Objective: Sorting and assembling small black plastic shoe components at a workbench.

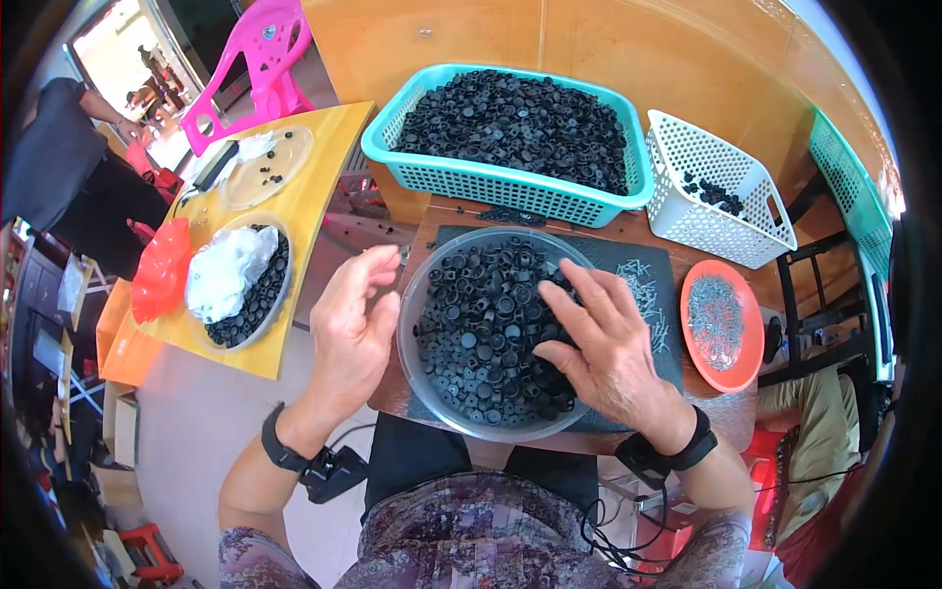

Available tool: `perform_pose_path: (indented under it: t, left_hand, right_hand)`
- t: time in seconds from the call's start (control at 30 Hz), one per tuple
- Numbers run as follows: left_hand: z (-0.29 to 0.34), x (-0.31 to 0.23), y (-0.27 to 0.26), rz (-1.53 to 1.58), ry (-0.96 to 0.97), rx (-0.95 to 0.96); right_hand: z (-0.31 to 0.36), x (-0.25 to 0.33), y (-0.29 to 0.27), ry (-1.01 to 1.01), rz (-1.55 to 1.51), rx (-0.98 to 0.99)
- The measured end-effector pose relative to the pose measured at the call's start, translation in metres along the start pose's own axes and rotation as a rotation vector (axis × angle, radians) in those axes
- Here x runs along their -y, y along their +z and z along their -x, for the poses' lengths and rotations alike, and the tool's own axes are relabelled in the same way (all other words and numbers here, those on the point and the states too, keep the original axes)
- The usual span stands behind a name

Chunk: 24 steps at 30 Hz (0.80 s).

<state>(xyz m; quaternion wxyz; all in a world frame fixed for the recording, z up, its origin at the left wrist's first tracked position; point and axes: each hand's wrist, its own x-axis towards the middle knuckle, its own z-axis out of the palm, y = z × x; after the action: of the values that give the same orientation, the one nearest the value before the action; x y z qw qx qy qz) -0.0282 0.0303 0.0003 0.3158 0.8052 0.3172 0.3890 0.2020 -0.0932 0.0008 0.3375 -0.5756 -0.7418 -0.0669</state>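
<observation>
A clear round bowl (pixel 407 365) full of small black plastic caps (pixel 491 324) stands in front of me on a dark mat. My left hand (pixel 355 329) is raised by the bowl's left rim, fingers slightly bent and thumb apart, with nothing visible between them. Something small and silvery shows just past its fingertips; I cannot make out what it is. Over the right side of the bowl hangs my right hand (pixel 610 344), its fingers spread at the caps and its thumb apart. Its fingertips seem to hold nothing. Flatter black discs (pixel 461 383) lie in the near left of the bowl.
Behind the bowl sits a teal basket (pixel 491 182) heaped with black parts, beside a white basket (pixel 716 231). Metal pins (pixel 643 294) lie on the mat (pixel 613 420); an orange dish (pixel 751 334) holds more. Left is a yellow table (pixel 324 196) with another bowl; a person (pixel 69 167) stands beyond.
</observation>
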Motion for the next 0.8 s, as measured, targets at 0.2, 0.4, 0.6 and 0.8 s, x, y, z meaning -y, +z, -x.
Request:
perform_pose_path:
  t: [0.2, 0.4, 0.6, 0.8]
  left_hand:
    - [0.046, 0.018, 0.013, -0.034, -0.1, -0.077]
    - [0.057, 0.026, 0.037, 0.0, -0.138, -0.037]
    - [0.053, 0.031, 0.046, -0.032, -0.041, -0.124]
    - [0.048, 0.035, 0.051, 0.025, -0.078, -0.126]
  right_hand:
    - [-0.017, 0.009, 0.021, -0.195, 0.055, 0.212]
    - [-0.025, 0.0, 0.051, -0.267, 0.091, 0.277]
    - [-0.023, -0.016, 0.055, -0.315, 0.193, 0.251]
    - [-0.021, -0.029, 0.049, -0.258, 0.185, 0.243]
